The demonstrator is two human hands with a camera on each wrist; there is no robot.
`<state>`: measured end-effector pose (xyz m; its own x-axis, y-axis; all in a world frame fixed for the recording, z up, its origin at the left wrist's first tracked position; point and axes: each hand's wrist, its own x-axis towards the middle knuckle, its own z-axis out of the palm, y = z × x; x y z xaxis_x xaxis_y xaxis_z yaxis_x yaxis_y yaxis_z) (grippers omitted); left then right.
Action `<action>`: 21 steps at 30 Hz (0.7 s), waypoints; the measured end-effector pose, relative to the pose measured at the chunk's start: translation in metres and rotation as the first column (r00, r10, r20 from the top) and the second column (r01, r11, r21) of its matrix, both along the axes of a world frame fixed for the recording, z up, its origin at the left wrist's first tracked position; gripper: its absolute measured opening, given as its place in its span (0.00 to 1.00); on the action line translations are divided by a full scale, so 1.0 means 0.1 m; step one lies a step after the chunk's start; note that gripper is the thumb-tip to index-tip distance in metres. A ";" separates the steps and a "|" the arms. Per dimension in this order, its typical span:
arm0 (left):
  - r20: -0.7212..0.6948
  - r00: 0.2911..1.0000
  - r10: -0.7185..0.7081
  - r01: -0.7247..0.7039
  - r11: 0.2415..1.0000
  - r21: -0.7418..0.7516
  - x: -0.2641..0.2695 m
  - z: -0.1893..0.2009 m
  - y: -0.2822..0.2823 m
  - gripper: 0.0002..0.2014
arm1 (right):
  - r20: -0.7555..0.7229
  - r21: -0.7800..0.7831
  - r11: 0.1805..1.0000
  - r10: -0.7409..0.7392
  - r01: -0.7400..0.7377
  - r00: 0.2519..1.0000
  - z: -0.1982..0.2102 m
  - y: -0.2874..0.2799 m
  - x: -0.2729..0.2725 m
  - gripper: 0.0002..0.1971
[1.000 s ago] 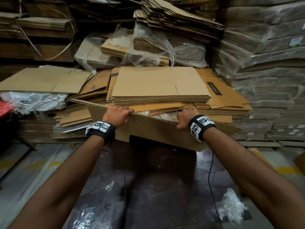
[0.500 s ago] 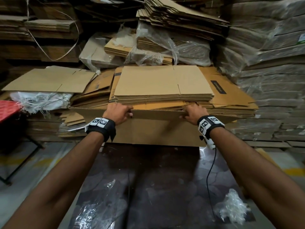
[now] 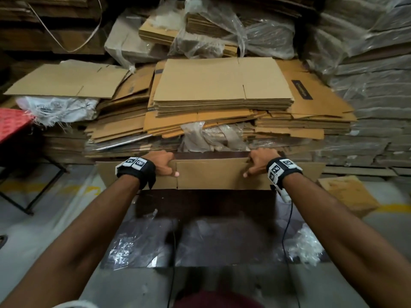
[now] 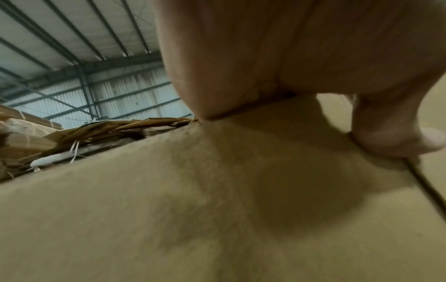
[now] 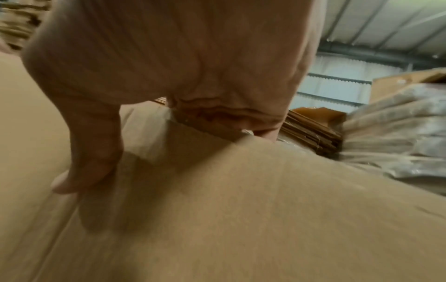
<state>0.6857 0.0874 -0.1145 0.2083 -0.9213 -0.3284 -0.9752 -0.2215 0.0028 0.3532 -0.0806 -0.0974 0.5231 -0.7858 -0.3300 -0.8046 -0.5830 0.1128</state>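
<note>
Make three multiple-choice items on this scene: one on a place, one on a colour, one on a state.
1. Where is the held carton?
A. in front of the stack
B. on top of it
C. behind it

2. What colour is the surface at far left?
A. blue
B. red
C. green

3. The left hand is:
A. flat and open
B. an empty fist
C. gripping the carton

Key:
1. A, the carton stands nearer the person than the stack.
2. B, it shows red.
3. C, its fingers curl over the carton's top edge, like the right hand.
</note>
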 end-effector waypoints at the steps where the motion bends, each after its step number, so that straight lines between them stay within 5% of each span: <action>1: -0.008 1.000 0.007 -0.007 1.000 0.029 -0.05 -0.05 0.04 0.32 | 0.006 0.034 0.999 -0.023 0.023 1.000 -0.05 0.03 -0.04 0.39; 10: -0.010 0.999 0.035 -0.035 0.999 -0.015 -0.32 -0.22 0.42 0.24 | 0.083 0.274 0.962 -0.019 -0.004 0.996 -0.36 0.24 -0.21 0.33; 15: -0.094 0.995 0.039 -0.047 0.996 -0.079 -0.46 -0.19 0.57 0.32 | 0.138 0.180 0.983 0.014 -0.039 0.990 -0.34 0.31 -0.27 0.27; 21: -0.054 0.998 0.006 -0.014 0.988 -0.151 -0.57 0.06 0.60 0.25 | 0.186 -0.019 0.999 -0.034 0.038 0.982 -0.10 0.51 -0.30 0.19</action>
<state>0.6285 0.1473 -0.1083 0.2039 -0.9590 -0.1966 -0.9703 -0.2246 0.0892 0.3230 -0.0301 -0.1074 0.5445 -0.8115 -0.2122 -0.8334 -0.5520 -0.0275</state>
